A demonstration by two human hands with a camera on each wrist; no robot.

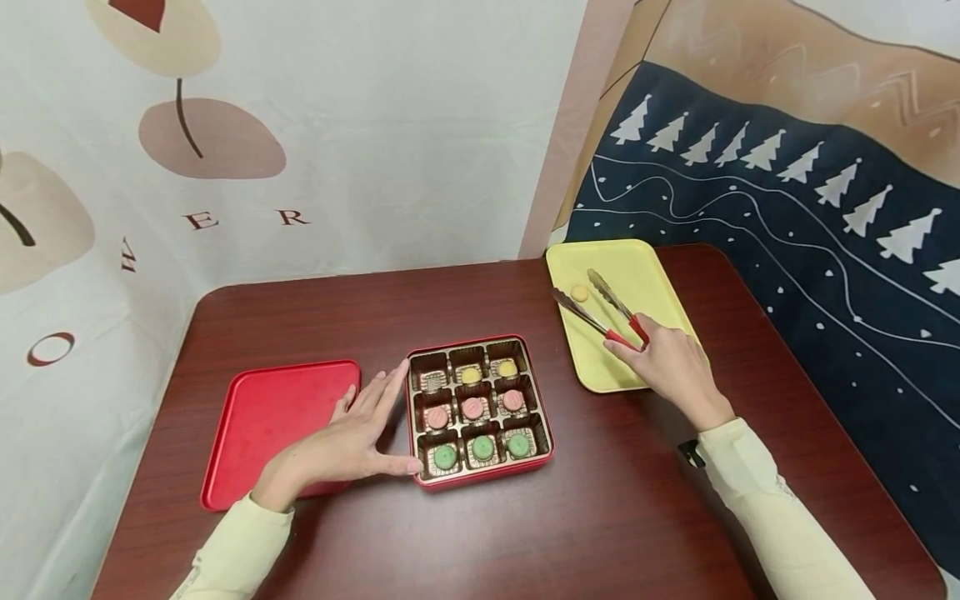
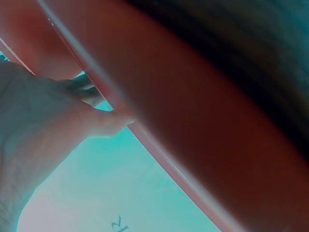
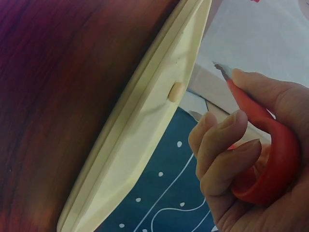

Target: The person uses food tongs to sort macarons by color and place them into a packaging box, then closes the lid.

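My right hand (image 1: 671, 362) grips red-handled tongs (image 1: 628, 310) over the yellow tray (image 1: 600, 358). Their metal tips are spread apart around a small yellow round sweet (image 1: 580, 293) on that tray. In the right wrist view, fingers curl about the red handle (image 3: 282, 164). With fingers straight, my left hand (image 1: 348, 433) touches the left side of a red box (image 1: 487, 477). Gold-and-brown compartments in the box hold green sweets (image 1: 483, 448) in the front row, pink sweets (image 1: 472, 408) in the middle row and two yellow sweets (image 1: 507, 368) at the back; the back left compartment is bare.
A red tray (image 1: 277, 417), partly under my left forearm, lies on the left of the dark brown table (image 1: 585, 517). Behind the table hangs a pale printed cloth (image 1: 405, 167), with a dark blue tree-patterned cloth (image 1: 750, 225) on the right.
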